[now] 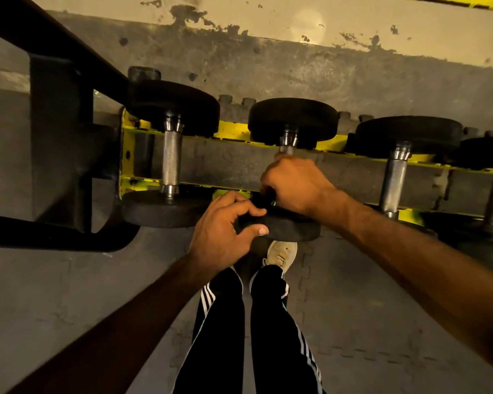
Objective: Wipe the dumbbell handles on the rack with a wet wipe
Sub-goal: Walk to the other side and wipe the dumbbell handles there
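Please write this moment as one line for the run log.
left grip holds near head of second dumbbell | right grip wraps its handle | wipe: not seen | leftmost dumbbell: on rack

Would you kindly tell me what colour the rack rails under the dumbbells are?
The rack rails are yellow, seen best in the head view.

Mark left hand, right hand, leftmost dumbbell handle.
left hand (pixel 222 237): head view, back of the hand.
right hand (pixel 296 183): head view, back of the hand.
leftmost dumbbell handle (pixel 171 160): head view, middle of the knurled grip.
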Motion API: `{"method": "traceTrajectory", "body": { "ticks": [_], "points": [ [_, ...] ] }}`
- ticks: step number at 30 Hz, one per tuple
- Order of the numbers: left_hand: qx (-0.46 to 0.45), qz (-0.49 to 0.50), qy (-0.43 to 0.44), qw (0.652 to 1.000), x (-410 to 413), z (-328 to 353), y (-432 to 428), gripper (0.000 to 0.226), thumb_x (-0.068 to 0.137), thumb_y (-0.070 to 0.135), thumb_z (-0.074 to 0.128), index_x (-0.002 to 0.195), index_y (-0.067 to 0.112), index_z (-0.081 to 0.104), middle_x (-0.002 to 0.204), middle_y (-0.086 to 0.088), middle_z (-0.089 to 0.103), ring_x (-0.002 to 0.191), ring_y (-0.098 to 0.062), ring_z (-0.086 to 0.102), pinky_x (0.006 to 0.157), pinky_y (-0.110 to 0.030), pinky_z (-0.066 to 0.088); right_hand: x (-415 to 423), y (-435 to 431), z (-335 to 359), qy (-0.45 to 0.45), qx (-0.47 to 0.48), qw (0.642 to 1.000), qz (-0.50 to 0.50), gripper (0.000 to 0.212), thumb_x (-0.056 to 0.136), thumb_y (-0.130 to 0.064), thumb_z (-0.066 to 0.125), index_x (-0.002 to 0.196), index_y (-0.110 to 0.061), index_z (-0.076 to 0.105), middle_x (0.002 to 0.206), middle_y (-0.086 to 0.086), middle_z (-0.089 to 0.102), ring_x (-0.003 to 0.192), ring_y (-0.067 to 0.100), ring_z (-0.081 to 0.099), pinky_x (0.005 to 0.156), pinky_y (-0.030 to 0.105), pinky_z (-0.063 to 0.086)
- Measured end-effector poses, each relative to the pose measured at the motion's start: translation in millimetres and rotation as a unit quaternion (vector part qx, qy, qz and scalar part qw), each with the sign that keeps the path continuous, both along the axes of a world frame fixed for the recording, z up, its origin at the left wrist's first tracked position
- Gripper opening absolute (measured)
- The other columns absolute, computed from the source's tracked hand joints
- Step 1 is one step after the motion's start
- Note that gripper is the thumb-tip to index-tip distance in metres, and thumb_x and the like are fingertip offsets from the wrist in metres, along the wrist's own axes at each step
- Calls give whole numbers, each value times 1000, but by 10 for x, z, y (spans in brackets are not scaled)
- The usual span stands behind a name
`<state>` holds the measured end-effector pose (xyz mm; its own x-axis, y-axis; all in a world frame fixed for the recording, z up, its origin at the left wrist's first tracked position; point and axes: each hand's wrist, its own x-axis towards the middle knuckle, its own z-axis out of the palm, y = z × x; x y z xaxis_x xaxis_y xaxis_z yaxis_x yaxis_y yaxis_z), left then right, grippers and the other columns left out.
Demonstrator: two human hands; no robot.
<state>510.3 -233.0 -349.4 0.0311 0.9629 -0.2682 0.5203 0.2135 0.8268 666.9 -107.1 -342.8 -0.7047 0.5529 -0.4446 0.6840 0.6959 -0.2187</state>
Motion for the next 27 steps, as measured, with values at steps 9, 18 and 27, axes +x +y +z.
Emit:
{"method": "traceTrajectory", "body": {
  "ticks": [9, 18, 27],
  "points": [
    [-6, 13, -3, 1000, 5, 15, -11, 30, 70, 33, 79, 100, 28, 75, 101, 14, 60, 104, -14, 60, 90, -43, 51, -500, 143, -2, -189, 63, 978, -62, 21, 94, -12, 58, 112, -18, 68, 110, 2, 68, 104, 26, 65, 68, 33, 42],
    [6, 14, -9, 1000, -9, -11, -28, 29, 71, 34, 79, 99, 29, 75, 100, 15, 60, 103, -14, 60, 87, -45, 52, 96, 123, 134, 53, 86, 994, -33, 14, 87, -19, 64, 100, -17, 71, 104, 7, 69, 100, 31, 61, 65, 32, 42],
    [7, 1, -8, 1000, -45, -20, -8, 32, 73, 43, 73, 101, 27, 75, 101, 11, 61, 103, -15, 60, 87, -45, 52, 339, -353, -161, 284, -166, 767, -551, 17, 86, -16, 74, 81, -30, 67, 83, -13, 68, 80, 0, 65, 74, 22, 55]
  ]
}}
